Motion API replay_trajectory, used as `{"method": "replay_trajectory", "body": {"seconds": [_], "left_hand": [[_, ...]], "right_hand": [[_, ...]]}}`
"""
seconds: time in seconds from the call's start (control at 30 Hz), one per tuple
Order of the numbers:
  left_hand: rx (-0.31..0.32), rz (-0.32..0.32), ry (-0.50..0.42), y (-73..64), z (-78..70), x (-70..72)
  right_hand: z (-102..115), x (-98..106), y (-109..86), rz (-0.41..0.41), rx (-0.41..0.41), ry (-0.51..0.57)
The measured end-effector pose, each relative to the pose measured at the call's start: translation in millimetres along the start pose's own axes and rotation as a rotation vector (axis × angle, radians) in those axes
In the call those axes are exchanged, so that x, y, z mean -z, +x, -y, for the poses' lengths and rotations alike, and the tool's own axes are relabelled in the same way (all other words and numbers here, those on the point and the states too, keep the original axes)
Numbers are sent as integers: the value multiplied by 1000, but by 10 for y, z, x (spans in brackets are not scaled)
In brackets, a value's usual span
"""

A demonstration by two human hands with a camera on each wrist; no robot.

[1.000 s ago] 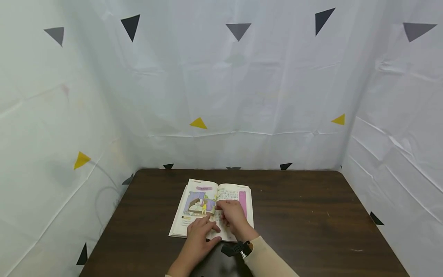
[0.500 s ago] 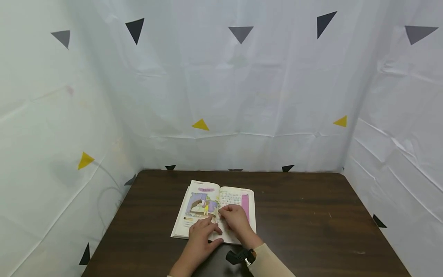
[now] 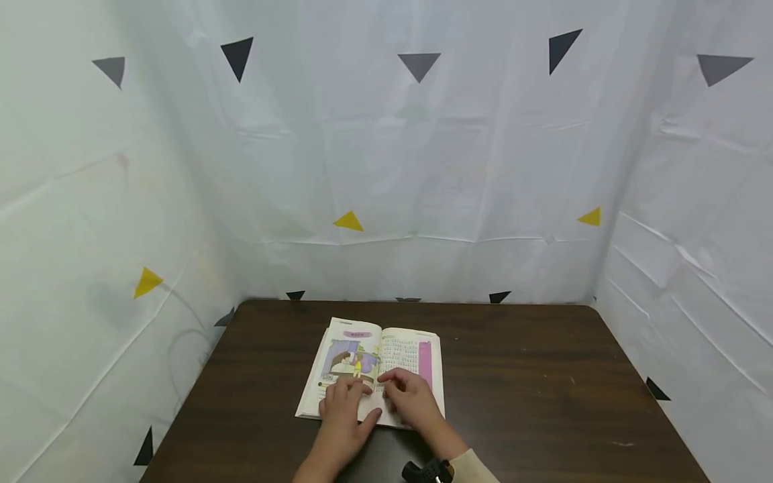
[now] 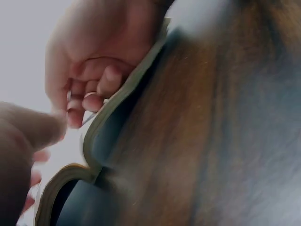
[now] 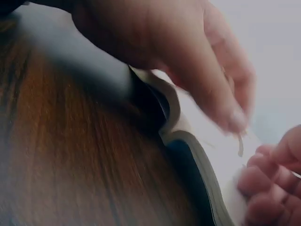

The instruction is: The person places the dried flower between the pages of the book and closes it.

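Note:
An open book [image 3: 400,350] with a colour picture on its left page lies on the dark wooden table. My left hand [image 3: 341,414] rests on the lower part of the left page, fingers spread and thumb out towards the middle fold. Over the lower right page, beside the fold, my right hand [image 3: 417,404] pinches with thumb and forefinger. A thin pale strip [image 5: 241,147] sticks out below those fingertips in the right wrist view; its kind cannot be made out. The other right fingers curl in towards the palm, as the left wrist view shows.
The brown table [image 3: 531,382] extends on both sides of the book. White sheeting [image 3: 471,168] with grey, black and yellow triangles hangs behind and at both sides. A black wrist device [image 3: 427,471] sits on the right forearm.
My right hand has slid down along the fold towards the book's near edge, still pinching. My left hand stays on the left page with only a slight shift of its fingers.

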State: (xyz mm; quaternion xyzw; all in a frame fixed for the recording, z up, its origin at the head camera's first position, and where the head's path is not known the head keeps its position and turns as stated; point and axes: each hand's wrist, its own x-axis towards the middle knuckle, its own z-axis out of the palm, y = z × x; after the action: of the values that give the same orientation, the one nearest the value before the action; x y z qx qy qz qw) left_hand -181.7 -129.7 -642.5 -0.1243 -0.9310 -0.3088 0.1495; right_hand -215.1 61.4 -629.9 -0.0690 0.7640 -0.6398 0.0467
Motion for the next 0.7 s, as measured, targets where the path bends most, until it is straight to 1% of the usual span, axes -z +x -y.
{"method": "replay_trajectory", "body": {"seconds": [0.03,0.1,0.17,0.23,0.27,0.33,0.4,0.5,0.6,0.7], "left_hand": [[49,-33,2,7,6,15],[166,-92,34,21,31,49],[305,-132,70,33,65,97],[422,-146,106,20,121,156],[467,-144,134,8,156,182],[539,-144,155,-17,213,239],[587,-139,176,-34,260,290],[640,-130,189,-6,289,353],[654,-115,180,47,305,407],[658,-89,143,82,334,448]], "right_hand": [[-5,4,-15,1,-5,13],[-21,23,-33,13,-12,51],[-30,45,-43,26,-19,76],[-43,51,-56,37,-19,89],[-53,47,-63,43,-19,93],[-68,28,-80,51,-28,104],[-85,7,-93,56,-33,122],[-99,4,-73,65,-38,148],[-95,28,-33,72,-30,184],[-95,59,-6,86,-28,220]]}}
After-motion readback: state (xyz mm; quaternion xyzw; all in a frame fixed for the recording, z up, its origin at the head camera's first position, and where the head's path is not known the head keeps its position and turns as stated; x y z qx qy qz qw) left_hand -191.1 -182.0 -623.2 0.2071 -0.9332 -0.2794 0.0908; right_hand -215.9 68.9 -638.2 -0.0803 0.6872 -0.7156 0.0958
